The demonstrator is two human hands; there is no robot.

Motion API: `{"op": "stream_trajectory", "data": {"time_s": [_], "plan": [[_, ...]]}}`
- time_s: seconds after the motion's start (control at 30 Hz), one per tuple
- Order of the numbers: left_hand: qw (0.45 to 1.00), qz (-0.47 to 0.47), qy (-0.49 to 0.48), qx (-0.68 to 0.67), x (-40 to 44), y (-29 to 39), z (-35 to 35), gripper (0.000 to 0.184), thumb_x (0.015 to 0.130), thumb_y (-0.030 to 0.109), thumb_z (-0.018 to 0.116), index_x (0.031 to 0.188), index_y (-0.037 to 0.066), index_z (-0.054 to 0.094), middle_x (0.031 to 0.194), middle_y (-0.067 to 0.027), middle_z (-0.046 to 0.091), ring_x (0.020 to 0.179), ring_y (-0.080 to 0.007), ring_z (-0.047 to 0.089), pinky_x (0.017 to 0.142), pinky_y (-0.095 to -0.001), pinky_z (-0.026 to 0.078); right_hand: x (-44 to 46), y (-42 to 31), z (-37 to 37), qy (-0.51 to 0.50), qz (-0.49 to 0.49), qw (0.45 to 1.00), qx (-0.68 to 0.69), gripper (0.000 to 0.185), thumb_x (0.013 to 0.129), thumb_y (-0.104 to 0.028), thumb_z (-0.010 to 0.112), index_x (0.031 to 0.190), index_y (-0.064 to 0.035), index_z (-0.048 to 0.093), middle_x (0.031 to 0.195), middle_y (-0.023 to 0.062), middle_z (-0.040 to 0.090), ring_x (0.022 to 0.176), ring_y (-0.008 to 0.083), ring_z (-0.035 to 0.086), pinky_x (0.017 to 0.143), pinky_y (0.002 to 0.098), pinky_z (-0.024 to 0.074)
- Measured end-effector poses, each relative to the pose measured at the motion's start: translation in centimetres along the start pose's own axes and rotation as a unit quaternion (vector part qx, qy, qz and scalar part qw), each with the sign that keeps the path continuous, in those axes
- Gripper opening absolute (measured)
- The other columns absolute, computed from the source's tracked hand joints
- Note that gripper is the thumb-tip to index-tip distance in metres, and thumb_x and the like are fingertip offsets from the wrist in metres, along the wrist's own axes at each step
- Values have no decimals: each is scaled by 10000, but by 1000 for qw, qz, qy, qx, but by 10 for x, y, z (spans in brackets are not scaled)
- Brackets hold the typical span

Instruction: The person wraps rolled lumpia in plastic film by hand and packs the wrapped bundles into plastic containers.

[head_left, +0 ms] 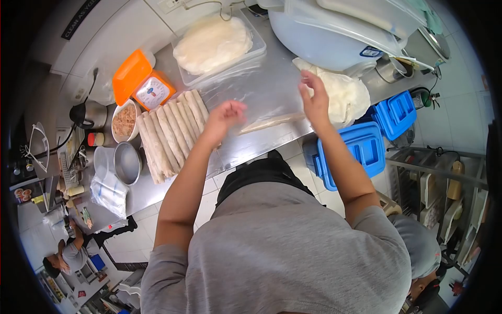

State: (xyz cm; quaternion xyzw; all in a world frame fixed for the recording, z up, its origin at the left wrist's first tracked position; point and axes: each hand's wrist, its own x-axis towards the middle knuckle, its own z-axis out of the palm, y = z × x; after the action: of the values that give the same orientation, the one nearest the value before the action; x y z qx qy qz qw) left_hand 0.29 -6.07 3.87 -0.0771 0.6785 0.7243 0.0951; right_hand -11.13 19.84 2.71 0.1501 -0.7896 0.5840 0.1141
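The left grip (pixel 226 117) is hovering above the near edge of the tabletop (pixel 253 86); its blurred fingers are bending loosely, half open, and holding nothing that can be seen. The right grip (pixel 315 98) is hanging higher over the tabletop, its thumb and fingers standing wide apart, and it is also holding nothing. Between and below them, one thin roll (pixel 274 123) is lying along the near edge, its right end reaching close to the right wrist.

Just right of the right grip, a dough (pixel 348 97) is resting in a soft heap near the near edge. To the left of the left grip, a row of rolls (pixel 170 133) is lying side by side, its front ends pointing to the near edge. Towards the far edge, a tray (pixel 230 67) is carrying more dough, and an orange scale (pixel 119 78) is standing left of it. A bowl (pixel 116 137) is holding a brownish filling (pixel 124 120), and a round pan (pixel 127 163) is sitting nearer the left end.
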Motion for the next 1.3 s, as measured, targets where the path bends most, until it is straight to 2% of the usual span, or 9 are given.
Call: {"op": "stream_trajectory", "data": {"time_s": [0.1,0.23,0.33,0.63,0.83,0.97,1.07,1.2,1.3], "plan": [[986,-79,-141,36,-46,-5,19,269,856,-30,597,1118,29,614,924,9,611,911,-97,578,864,-251,457,18,11,3,-220,-8,974,-58,315,778,-116,707,1082,-51,654,975,129,645,901,263,628,795,350,511],[968,-60,-208,129,-71,-38,32,399,814,-64,622,1196,48,615,909,-13,609,939,-107,571,895,-258,445,-3,3,35,-487,-145,840,-191,213,773,-148,686,964,-55,671,939,131,643,943,310,616,824,403,488],[961,-5,-165,223,-76,-54,34,437,814,-61,624,1229,74,621,890,-23,613,929,-127,579,897,-280,454,-17,6,45,-500,-189,793,-290,285,736,-173,721,987,-59,650,954,123,634,932,331,595,844,434,469],[951,-2,-157,268,-86,-63,31,419,768,-69,635,1129,136,689,903,-43,643,900,-192,608,864,-318,472,-6,-24,25,-399,-144,898,-119,224,752,-87,682,966,-58,624,968,131,604,949,343,571,821,432,471],[961,-30,-140,236,-88,-68,27,356,792,-34,653,1107,125,697,933,-49,674,901,-168,625,837,-302,485,-64,5,31,-454,-221,842,-190,238,747,-130,727,961,-84,632,959,97,585,960,322,562,830,414,467],[975,-20,-81,205,-90,-59,27,234,850,-7,651,1065,75,695,923,-33,686,849,-138,635,810,-272,498,-46,-20,11,-337,-185,912,-144,335,734,-169,770,1031,-77,644,1028,91,607,959,277,571,827,375,473],[997,-45,8,70,-77,-64,20,148,913,31,617,1052,28,667,905,-36,679,807,-120,645,756,-253,510,-23,-48,-23,-270,-7,961,-60,296,768,-154,766,1020,-43,659,975,65,648,858,211,599,783,329,486],[990,-34,135,-12,-43,-50,8,196,924,40,590,1114,1,624,927,-51,655,819,-143,662,707,-254,515,-16,-73,-66,-548,248,788,132,182,798,-139,756,951,-56,701,867,42,686,888,121,631,844,254,475],[983,-32,183,-8,-15,-48,4,214,923,32,579,1131,-11,609,954,-58,639,805,-159,668,687,-263,514,-39,-82,-40,-653,208,726,55,286,781,-104,736,1061,-81,683,1057,74,682,1010,173,620,910,319,466]]}}
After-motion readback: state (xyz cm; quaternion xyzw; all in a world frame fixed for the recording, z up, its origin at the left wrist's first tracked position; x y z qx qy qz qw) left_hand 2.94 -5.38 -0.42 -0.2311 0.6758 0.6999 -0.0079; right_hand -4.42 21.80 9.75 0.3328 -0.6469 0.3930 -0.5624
